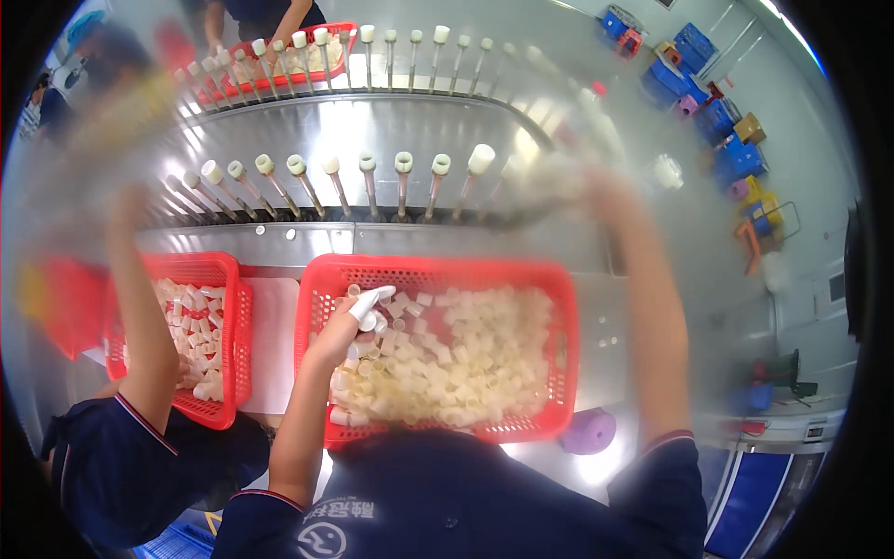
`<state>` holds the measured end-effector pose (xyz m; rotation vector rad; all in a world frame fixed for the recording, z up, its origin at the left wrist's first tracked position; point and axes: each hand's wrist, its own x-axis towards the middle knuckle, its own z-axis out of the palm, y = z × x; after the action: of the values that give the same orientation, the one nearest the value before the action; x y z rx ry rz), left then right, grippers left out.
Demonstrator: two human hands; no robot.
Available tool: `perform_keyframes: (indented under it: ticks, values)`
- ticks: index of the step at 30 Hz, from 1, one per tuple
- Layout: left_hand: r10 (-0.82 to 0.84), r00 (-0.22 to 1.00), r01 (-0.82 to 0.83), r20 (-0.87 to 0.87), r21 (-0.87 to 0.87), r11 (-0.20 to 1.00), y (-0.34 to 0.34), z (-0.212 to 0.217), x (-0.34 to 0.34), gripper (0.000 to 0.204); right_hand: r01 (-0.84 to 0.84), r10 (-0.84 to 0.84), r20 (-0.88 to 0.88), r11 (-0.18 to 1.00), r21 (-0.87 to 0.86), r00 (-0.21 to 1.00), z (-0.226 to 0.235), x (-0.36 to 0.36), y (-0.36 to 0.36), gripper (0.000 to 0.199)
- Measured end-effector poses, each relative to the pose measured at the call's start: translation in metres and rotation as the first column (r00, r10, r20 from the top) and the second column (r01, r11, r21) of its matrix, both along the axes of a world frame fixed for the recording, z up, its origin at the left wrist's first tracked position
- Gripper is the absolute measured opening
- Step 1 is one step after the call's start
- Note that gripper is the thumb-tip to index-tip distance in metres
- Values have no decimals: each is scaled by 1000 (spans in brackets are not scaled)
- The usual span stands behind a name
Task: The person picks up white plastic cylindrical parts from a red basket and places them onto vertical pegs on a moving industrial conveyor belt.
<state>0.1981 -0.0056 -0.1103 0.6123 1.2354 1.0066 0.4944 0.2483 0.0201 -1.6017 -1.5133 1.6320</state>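
Note:
Inside the red basket (568, 317) in front of me lie many short white and cream tube pieces (466, 345). My left hand (358, 319), its fingertips covered in white, is at the basket's left side. Its fingers curl together there, and what they hold is hidden. Reaching forward and right, my right hand (582, 186) is smeared by motion near the right end of the closer row of upright rods, so its fingers cannot be made out. Pale caps sit on these rods, one large white cap (480, 158) standing just left of my right hand.
A co-worker's arm (144, 307) reaches forward over a second red basket (240, 345) at left. Another person works behind a far red basket (340, 42). The steel machine (391, 126) carries two curved rod rows. A purple roll (589, 431) lies right of my basket.

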Motion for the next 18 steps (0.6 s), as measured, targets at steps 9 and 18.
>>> perform_keyframes:
  ticks: [9, 18]
  values:
    - [44, 999, -39, 23, -172, 984, -26, -27, 16, 34, 155, -231, -307, 955, -253, 923, -39, 39, 34, 25]
    - [39, 999, -36, 10, -247, 968, -43, -37, 16, 34, 176, -330, -374, 904, -389, 867, -67, 89, 95, 23]
